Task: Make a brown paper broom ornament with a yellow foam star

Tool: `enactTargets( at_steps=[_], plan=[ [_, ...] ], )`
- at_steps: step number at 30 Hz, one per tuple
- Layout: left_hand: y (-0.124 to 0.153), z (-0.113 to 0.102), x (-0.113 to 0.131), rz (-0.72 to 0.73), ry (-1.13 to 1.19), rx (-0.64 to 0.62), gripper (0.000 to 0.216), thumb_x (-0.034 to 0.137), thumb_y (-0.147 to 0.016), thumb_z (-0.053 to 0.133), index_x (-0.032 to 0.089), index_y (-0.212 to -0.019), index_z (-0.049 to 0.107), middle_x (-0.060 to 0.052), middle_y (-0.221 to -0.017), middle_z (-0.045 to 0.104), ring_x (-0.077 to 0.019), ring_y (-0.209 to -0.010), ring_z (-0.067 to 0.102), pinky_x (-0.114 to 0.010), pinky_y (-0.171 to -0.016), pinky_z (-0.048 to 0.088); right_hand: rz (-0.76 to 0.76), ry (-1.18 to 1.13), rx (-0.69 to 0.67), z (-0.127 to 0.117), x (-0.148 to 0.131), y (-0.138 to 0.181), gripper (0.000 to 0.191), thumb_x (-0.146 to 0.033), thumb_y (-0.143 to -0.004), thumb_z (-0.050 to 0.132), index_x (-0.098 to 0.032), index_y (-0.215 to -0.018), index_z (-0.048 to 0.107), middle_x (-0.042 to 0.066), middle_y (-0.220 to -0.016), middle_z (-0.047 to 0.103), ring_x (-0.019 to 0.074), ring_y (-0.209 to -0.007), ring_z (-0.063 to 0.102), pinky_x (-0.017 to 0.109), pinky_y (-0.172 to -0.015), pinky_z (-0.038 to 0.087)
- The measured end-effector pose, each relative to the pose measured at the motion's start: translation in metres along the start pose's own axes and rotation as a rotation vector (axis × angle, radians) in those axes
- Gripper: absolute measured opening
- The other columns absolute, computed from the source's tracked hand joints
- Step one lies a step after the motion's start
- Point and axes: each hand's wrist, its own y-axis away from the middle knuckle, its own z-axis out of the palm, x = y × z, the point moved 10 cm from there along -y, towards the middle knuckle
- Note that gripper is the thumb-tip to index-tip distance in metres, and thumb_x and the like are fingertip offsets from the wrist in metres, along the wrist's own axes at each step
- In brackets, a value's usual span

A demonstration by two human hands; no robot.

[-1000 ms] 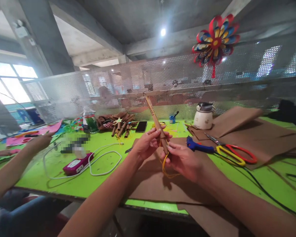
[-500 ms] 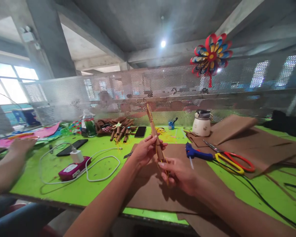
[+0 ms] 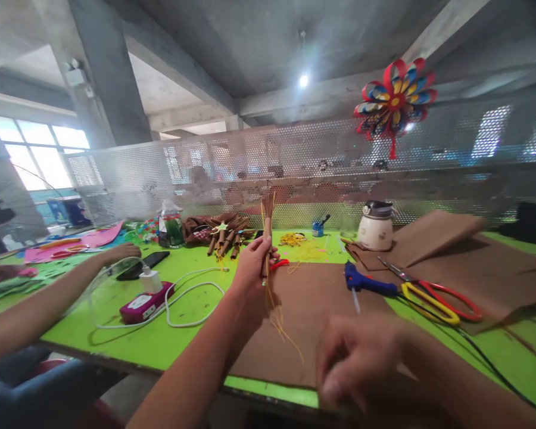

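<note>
My left hand [image 3: 253,266] is closed around a brown rolled paper stick [image 3: 267,225], held upright over the brown paper sheet [image 3: 308,304]. Thin yellow strings [image 3: 280,325] hang loose from the stick below my fist. My right hand [image 3: 361,360] is low near the table's front edge, smeared by motion, fingers partly curled, apart from the stick and strings. A blue glue gun [image 3: 367,285] and yellow-and-red scissors [image 3: 433,293] lie to the right of the stick.
Another person's arm [image 3: 49,304] reaches over the green table [image 3: 129,333] at left, near a phone [image 3: 143,264], a pink power bank [image 3: 143,302] and white cable [image 3: 192,298]. A bundle of brown sticks [image 3: 221,229], a white pot [image 3: 375,224] and a mesh partition [image 3: 295,161] stand behind.
My right hand has let go of the stick and dropped toward the table's front edge. The left hand now holds the stick alone and more upright, strings hanging free.
</note>
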Motion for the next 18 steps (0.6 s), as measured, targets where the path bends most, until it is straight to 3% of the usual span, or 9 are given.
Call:
enactTargets(
  at_steps=[3, 5, 7, 12, 15, 18],
  plan=[
    [0.004, 0.003, 0.01, 0.146, -0.19, 0.039, 0.036, 0.031, -0.07, 0.073, 0.012, -0.097, 0.061, -0.001, -0.065, 0.064, -0.0103, -0.048, 0.059, -0.018, -0.041, 0.043, -0.058, -0.021, 0.475, -0.071, 0.002, 0.006, 0.042, -0.051, -0.082, 0.056, -0.013, -0.072, 0.07, -0.001, -0.046, 0.056, 0.0077, -0.039, 0.048, 0.02, -0.045, 0.038],
    [0.01, 0.012, 0.011, 0.213, -0.295, 0.033, 0.038, 0.033, -0.068, 0.073, 0.012, -0.098, 0.062, -0.001, -0.063, 0.064, -0.0112, -0.047, 0.058, -0.019, -0.042, 0.043, -0.178, -0.194, 0.788, -0.109, 0.003, 0.019, 0.041, -0.052, -0.079, 0.059, -0.012, -0.074, 0.068, 0.002, -0.055, 0.061, 0.0082, -0.045, 0.051, 0.022, -0.048, 0.04],
    [0.019, 0.025, 0.008, 0.243, -0.364, -0.017, 0.037, 0.034, -0.068, 0.073, 0.012, -0.096, 0.062, -0.001, -0.061, 0.064, -0.0114, -0.045, 0.057, -0.019, -0.039, 0.041, -0.246, -0.369, 0.977, -0.129, 0.012, 0.027, 0.04, -0.052, -0.073, 0.067, -0.012, -0.078, 0.067, 0.006, -0.071, 0.066, 0.0101, -0.055, 0.055, 0.023, -0.051, 0.042],
    [0.039, 0.053, -0.005, 0.235, -0.464, -0.149, 0.026, 0.035, -0.071, 0.069, 0.014, -0.084, 0.061, 0.0, -0.056, 0.06, -0.0089, -0.039, 0.051, -0.018, -0.035, 0.036, -0.255, -0.449, 1.123, -0.138, 0.024, 0.028, 0.048, -0.049, -0.068, 0.072, -0.014, -0.099, 0.064, 0.008, -0.086, 0.066, 0.0157, -0.077, 0.061, 0.024, -0.058, 0.047],
    [0.046, 0.063, -0.013, 0.22, -0.498, -0.233, 0.025, 0.035, -0.072, 0.069, 0.014, -0.084, 0.06, 0.0, -0.058, 0.06, -0.0089, -0.04, 0.052, -0.018, -0.036, 0.037, -0.312, -0.439, 1.105, -0.134, 0.019, 0.022, 0.049, -0.049, -0.069, 0.071, -0.016, -0.104, 0.061, 0.006, -0.088, 0.066, 0.0158, -0.08, 0.06, 0.024, -0.059, 0.047],
    [0.049, 0.071, -0.022, 0.196, -0.482, -0.325, 0.024, 0.033, -0.073, 0.069, 0.014, -0.086, 0.062, 0.0, -0.059, 0.061, -0.009, -0.043, 0.054, -0.018, -0.04, 0.039, -0.379, -0.475, 1.054, -0.128, 0.014, 0.014, 0.042, -0.048, -0.069, 0.071, -0.015, -0.094, 0.063, 0.004, -0.081, 0.066, 0.0151, -0.074, 0.06, 0.028, -0.064, 0.048]
  ],
)
